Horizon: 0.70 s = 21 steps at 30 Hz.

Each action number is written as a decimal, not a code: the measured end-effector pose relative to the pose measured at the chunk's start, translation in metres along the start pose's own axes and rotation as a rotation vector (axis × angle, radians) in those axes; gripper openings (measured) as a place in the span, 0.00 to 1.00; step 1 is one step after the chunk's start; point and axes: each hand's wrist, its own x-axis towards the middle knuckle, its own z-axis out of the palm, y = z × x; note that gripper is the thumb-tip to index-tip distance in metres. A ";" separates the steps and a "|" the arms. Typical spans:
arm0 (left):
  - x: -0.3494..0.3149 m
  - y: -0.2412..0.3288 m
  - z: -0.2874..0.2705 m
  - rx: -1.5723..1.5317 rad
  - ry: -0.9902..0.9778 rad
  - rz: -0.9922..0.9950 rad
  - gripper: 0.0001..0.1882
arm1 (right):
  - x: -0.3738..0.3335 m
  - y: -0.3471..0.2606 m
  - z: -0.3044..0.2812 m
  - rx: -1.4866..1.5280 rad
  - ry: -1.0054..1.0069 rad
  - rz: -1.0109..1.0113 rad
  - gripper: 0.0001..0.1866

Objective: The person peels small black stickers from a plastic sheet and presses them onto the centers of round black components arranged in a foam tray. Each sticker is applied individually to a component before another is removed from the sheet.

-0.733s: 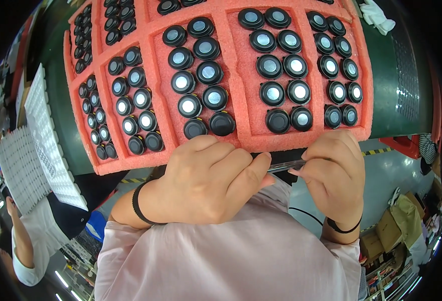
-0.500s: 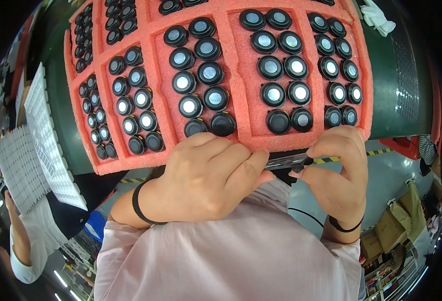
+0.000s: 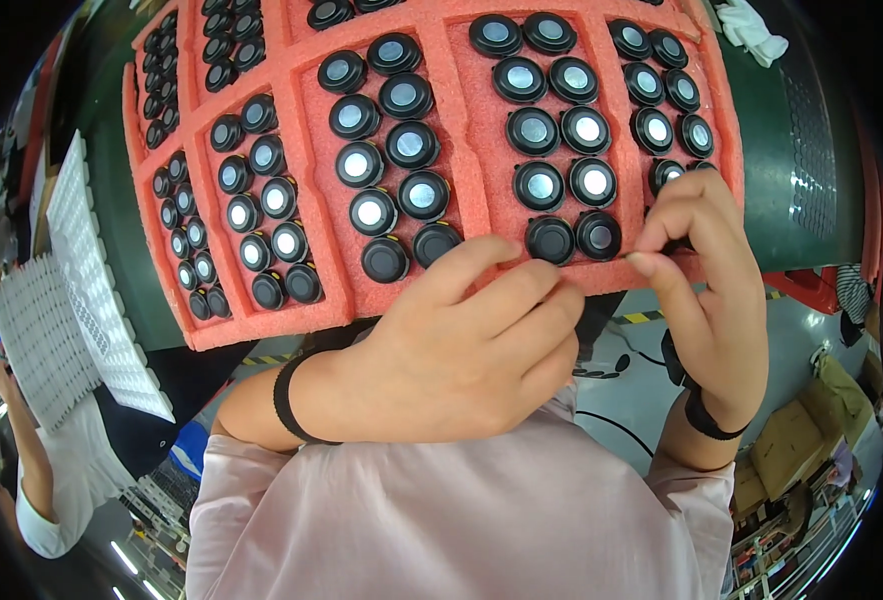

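Left hand (image 3: 451, 350) curling loosely at the foam tray's (image 3: 481, 180) 6 o'clock edge, gripping nothing visible. Right hand (image 3: 706, 270) pinching a black disc (image 3: 673, 243) at tray's 4 o'clock corner, fingertips closing on it.

Green table (image 3: 776, 190): red foam tray (image 3: 481, 175), white cloth (image 3: 751, 20), white grid trays (image 3: 91, 270).

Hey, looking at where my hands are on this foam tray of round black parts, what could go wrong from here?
1. Your right hand pinches something thin beside the nearest round parts; it might scratch a shiny face.
2. Your left hand covers the near edge of the red foam tray, so a nudge might dislodge a part.
3. That edge seems to overhang the green table, above the floor; a loose part might drop.
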 end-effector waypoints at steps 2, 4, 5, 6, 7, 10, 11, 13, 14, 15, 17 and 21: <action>0.004 0.001 0.002 0.000 -0.008 0.008 0.13 | 0.004 0.003 0.000 -0.059 -0.019 -0.031 0.07; 0.007 0.001 0.004 0.004 -0.026 0.018 0.13 | 0.006 0.003 0.006 -0.066 -0.032 0.015 0.06; 0.007 0.000 0.006 0.001 -0.028 0.021 0.13 | 0.006 0.003 0.007 -0.070 -0.037 0.038 0.06; 0.007 0.000 0.009 0.011 -0.017 0.021 0.12 | 0.007 0.003 0.008 -0.070 -0.035 0.042 0.06; 0.007 -0.001 0.012 0.021 -0.007 0.022 0.12 | 0.007 0.002 0.008 -0.093 -0.038 0.034 0.06; 0.007 -0.001 0.013 0.034 -0.005 0.022 0.11 | 0.009 0.002 0.009 -0.137 -0.046 0.020 0.05; 0.007 -0.001 0.012 0.040 -0.011 0.021 0.11 | 0.009 0.003 0.010 -0.140 -0.035 0.010 0.05; 0.007 -0.001 0.012 0.046 -0.018 0.023 0.11 | 0.009 0.004 0.012 -0.147 -0.014 -0.011 0.06; 0.007 -0.001 0.012 0.042 -0.018 0.020 0.11 | 0.009 0.005 0.013 -0.147 -0.012 -0.009 0.06; 0.007 -0.001 0.012 0.039 -0.018 0.016 0.11 | 0.009 0.006 0.014 -0.161 0.001 -0.026 0.06; 0.007 0.000 0.012 0.036 -0.019 0.014 0.11 | 0.009 0.007 0.016 -0.189 0.028 -0.062 0.06; 0.007 0.000 0.011 0.033 -0.045 0.007 0.12 | 0.009 0.005 0.017 -0.185 0.026 -0.033 0.06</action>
